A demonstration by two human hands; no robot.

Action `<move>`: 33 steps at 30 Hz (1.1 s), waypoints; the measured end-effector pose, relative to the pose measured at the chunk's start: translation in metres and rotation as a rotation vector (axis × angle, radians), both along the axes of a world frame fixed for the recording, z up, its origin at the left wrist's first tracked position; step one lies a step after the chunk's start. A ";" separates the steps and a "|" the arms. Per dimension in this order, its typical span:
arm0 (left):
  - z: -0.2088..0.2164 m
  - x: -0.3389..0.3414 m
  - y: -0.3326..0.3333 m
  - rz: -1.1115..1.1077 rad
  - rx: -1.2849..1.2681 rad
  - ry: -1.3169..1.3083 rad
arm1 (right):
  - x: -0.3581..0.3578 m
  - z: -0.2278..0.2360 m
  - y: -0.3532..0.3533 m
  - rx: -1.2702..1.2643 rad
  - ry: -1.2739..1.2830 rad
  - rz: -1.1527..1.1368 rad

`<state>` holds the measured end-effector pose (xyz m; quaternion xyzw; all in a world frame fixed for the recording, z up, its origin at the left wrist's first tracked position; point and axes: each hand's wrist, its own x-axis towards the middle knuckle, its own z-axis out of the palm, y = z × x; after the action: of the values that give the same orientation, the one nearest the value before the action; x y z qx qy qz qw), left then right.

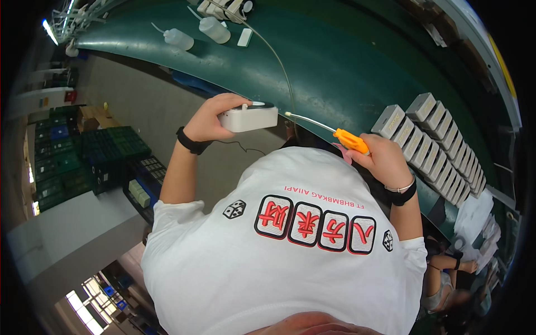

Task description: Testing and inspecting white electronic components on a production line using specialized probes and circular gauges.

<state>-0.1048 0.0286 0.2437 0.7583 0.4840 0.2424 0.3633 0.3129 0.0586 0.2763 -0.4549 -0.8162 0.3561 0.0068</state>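
My left hand (216,117) is closed around a small white box-shaped device (251,119), its upper face dark with a pale part on it. It is held up in front of me, just off the near edge of the green workbench (335,72). In my right hand (385,159) is an orange air blow gun (350,142), with my fingers wrapped about its body. Its long, thin, bent metal nozzle points left toward the device, and the tip is a short way from the device's right side. Something pink shows under my right hand.
Two squeeze bottles with spouts, a left one (178,39) and a right one (214,30), stand far left beside a small white block (244,37). A thin hose (273,53) hangs across the bench. Rows of white boxes (430,146) fill the right side. Another person (446,279) is at lower right.
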 end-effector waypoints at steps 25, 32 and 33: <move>-0.054 0.048 -0.072 1.281 -0.594 -1.761 | -0.017 -0.019 -0.003 -0.003 0.076 0.168; -0.051 0.059 -0.059 1.229 -0.614 -1.614 | -0.018 -0.017 -0.002 0.011 0.084 0.108; -0.052 0.058 -0.057 1.192 -0.623 -1.586 | -0.016 -0.018 -0.003 -0.008 0.105 0.148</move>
<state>-0.0464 -0.0282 0.1920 -0.1088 0.4436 0.6759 0.5784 0.2968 0.0557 0.2585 -0.3738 -0.8448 0.3822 0.0216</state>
